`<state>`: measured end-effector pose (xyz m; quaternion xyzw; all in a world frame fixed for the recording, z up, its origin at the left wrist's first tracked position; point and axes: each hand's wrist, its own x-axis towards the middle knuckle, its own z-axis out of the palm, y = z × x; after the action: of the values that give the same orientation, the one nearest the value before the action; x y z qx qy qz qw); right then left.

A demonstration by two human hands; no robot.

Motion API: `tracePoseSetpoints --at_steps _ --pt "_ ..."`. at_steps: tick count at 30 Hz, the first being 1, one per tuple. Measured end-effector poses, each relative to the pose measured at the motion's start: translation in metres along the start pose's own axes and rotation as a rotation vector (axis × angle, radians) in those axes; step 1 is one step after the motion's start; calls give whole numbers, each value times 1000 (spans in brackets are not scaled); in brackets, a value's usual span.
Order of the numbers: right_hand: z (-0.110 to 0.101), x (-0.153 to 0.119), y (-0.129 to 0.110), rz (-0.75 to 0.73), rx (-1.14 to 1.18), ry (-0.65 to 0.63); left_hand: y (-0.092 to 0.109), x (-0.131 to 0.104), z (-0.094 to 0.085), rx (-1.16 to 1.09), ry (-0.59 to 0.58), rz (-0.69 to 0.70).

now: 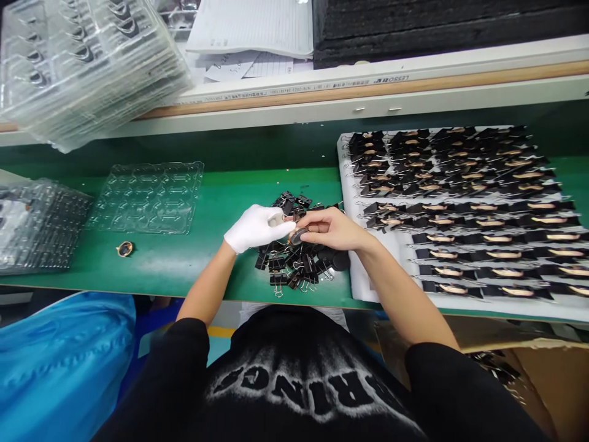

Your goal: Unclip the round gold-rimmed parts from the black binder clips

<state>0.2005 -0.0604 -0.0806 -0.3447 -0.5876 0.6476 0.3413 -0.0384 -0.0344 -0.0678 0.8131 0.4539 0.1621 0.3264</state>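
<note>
My left hand point(257, 228), in a white glove, pinches a small round watch case point(298, 236) with a dark face and a copper-coloured edge. From the other side my bare right hand point(332, 229) has its thumb and fingers closed on the same piece. Some of the piece is hidden by the fingers. Under and around both hands lies a loose pile of black binder clips point(294, 267) with silver wire handles. A similar round watch case point(124, 248) rests alone on the green table point(221, 270), left of my gloved hand.
To the right, a white foam tray point(359, 270) carries rows of copper-edged parts clamped in black binder clips. A clear plastic tray point(147, 196) lies at left, beside stacked trays point(41, 227). More trays point(92, 67) overhang the shelf edge point(294, 101). Someone's blue garment point(64, 362) shows lower left.
</note>
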Motion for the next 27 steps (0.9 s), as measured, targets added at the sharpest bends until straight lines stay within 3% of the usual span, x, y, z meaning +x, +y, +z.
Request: tracePoseSetpoints --at_steps 4,12,16,20,27 --pt "1 -1 -3 2 -36 -71 -8 -2 4 -17 -15 36" --pt "-1 -4 -6 93 -39 -215 -4 -6 8 -74 -46 124" --pt "-10 -10 -19 33 -79 -71 -10 -10 6 -212 31 101" --pt "-20 -13 -25 87 -112 73 -12 -14 4 -280 70 178" --pt "-22 -13 -20 62 -255 26 -8 -14 13 -189 42 336"
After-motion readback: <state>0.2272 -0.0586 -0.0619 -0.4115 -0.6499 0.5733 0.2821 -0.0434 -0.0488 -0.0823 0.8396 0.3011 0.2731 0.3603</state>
